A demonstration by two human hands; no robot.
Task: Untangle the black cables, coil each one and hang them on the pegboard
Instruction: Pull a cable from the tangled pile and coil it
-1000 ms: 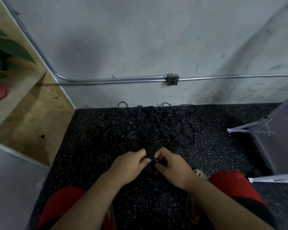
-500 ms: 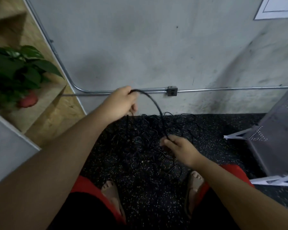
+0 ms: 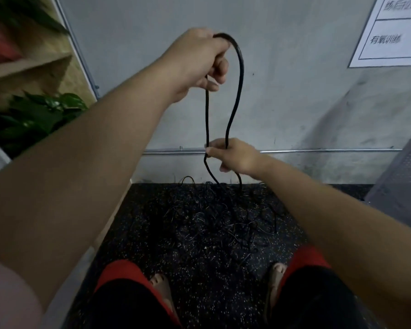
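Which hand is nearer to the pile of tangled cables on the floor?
Right. The right hand grips the lifted cable low, just above the pile; the left hand holds the top of its loop much higher.

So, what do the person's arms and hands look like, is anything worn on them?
The left hand and right hand are bare, with no gloves, rings or watch; the forearms carry no sleeves. A blurred pale patch at the left upper arm may be a sleeve.
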